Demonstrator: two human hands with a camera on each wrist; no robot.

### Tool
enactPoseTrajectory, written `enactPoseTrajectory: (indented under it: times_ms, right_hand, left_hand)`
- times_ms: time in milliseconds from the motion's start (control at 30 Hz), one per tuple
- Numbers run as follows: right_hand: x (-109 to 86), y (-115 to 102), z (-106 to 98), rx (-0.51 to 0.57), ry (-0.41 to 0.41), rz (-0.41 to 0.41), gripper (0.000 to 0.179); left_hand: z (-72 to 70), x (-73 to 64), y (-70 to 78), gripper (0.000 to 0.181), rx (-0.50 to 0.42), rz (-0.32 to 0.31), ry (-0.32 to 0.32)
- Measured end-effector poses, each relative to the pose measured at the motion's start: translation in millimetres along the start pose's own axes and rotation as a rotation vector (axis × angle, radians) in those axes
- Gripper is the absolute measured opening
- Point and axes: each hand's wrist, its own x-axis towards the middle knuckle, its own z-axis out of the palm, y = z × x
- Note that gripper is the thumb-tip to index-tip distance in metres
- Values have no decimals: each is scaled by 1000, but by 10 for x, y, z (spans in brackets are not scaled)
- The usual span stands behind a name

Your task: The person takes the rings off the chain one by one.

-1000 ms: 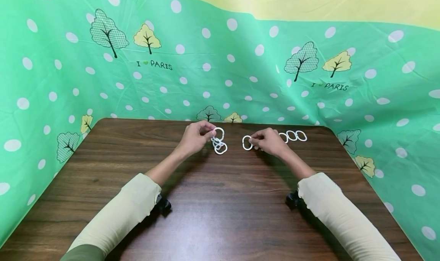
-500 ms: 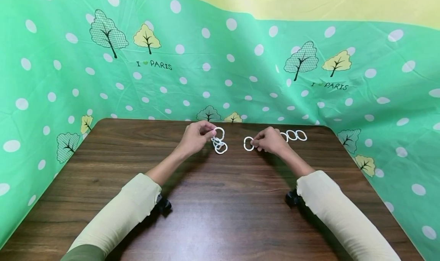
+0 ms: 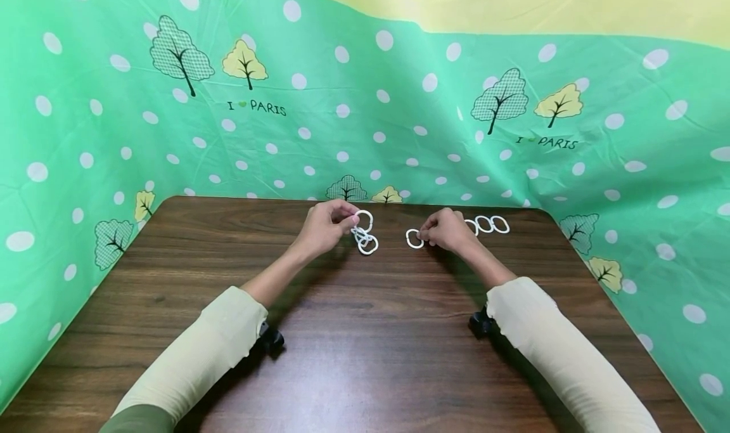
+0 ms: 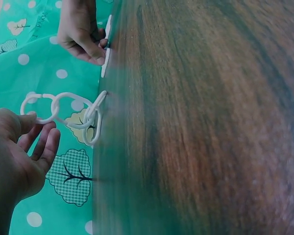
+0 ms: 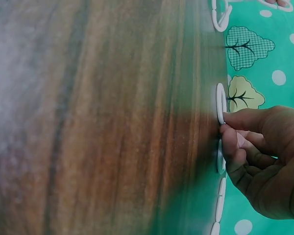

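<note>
My left hand (image 3: 324, 231) pinches the top ring of a short chain of white plastic links (image 4: 63, 94) between thumb and fingers. From that ring the chain runs down, and its lower links bunch on the table; in the left wrist view the held ring is raised above the tabletop. To the right, my right hand (image 3: 447, 231) pinches the right edge of a single white link (image 5: 219, 100) that lies at table level, apart from the chain. Fingertips cover part of this link's edge.
Right of my right hand, several loose white links (image 3: 499, 225) lie in a row, partly hidden behind that hand. The brown wooden table (image 3: 365, 331) ends close behind the links, where a green dotted curtain (image 3: 319, 148) hangs.
My right hand has drawn the single link slightly to the right, and the link now looks flatter. The left hand and its chain have stayed almost still.
</note>
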Motion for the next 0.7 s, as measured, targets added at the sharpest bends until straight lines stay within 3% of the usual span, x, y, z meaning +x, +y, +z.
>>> enactPoseTrajectory:
  times_ms: [367,700]
  right_hand:
    - [78,56,-8,1,22,-2,15]
    - [58,-9,18,30,88,-44,15]
  left_hand:
    - [20,2,19,21,-19,-4,-12]
    - [40,-4,32,13,-2,-9,2]
